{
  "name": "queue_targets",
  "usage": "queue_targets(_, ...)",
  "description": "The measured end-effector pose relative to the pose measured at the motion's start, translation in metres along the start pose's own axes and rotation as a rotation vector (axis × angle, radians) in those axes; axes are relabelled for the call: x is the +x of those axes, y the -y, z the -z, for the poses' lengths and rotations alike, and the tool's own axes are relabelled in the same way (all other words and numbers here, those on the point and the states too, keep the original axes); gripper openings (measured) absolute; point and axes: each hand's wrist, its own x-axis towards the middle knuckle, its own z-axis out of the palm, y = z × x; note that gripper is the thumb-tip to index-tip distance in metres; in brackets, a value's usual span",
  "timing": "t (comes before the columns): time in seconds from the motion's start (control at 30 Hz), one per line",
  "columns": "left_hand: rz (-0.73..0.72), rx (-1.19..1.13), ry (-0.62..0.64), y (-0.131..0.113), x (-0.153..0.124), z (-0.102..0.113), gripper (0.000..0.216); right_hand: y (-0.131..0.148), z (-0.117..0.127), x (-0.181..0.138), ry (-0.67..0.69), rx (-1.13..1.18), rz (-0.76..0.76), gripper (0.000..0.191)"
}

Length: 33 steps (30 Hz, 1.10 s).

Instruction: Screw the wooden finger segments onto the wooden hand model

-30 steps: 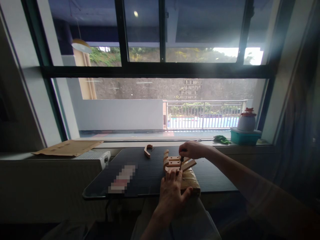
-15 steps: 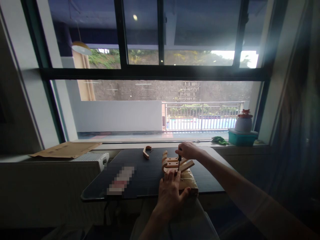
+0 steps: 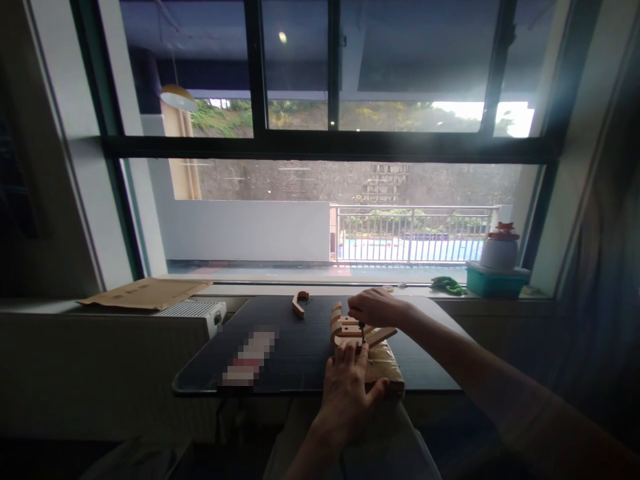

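Head view: screwdriver [image 3: 363,333] partly hidden within the right hand [image 3: 376,307].

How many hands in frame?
2: the left hand, fingers on the curved wooden pieces; the right hand, just beyond it, gripping a screwdriver. No others show, though the edges are dark.

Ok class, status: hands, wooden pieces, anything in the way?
Right hand gripping screwdriver. Left hand touching wooden pieces. Loose curved piece lies left, seemingly no obstruction.
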Motion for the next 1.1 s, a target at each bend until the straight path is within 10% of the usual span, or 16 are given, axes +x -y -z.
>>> queue_targets(0.43,0.002,-0.003,0.005,-0.001,-0.001,0.002,0.065,0.004,-0.012,0.020,0.050,0.045,-0.312,0.031)
queue_targets(1.1,-0.006,0.009,-0.010,0.002,0.002,-0.002,0.066,-0.022,-0.005,-0.004,0.105,0.180,-0.078,0.027)
